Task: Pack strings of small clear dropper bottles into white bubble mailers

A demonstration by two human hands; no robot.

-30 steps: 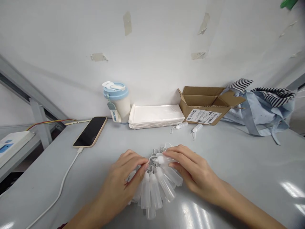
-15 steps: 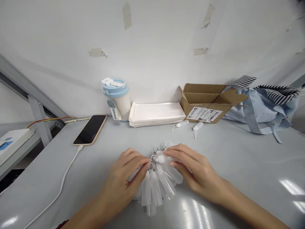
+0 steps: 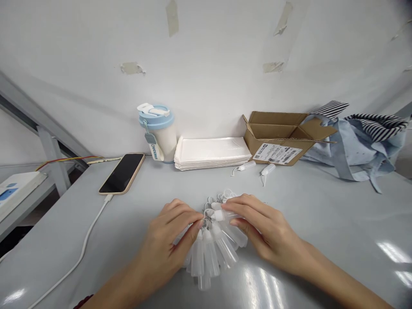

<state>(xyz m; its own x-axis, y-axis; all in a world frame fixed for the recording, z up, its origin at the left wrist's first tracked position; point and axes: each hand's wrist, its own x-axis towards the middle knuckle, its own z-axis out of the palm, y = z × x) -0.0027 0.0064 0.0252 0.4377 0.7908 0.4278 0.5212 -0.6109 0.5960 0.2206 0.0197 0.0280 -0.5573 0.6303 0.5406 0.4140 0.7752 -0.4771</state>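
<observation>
Pinching: left fingers [image 3: 188, 217], curved strap [image 3: 206, 210]; right fingers [image 3: 245, 209], translucent plastic bottle [image 3: 222, 215].

Translucent plastic on grey gloss

The bottles [image 3: 210, 257] look like smooth, translucent plastic; the tabletop [image 3: 337, 223] beneath them is glossy. From them, the phone [image 3: 120, 174] at ten o'clock looks smooth and glassy; the tumbler [image 3: 168, 143] at eleven wears a matt plastic-looking lid [image 3: 161, 122]; the stack [image 3: 214, 148] at twelve shines faintly; the box [image 3: 291, 143] at one is matt cardboard; the bag [image 3: 355, 150] at two, soft cloth.
</observation>
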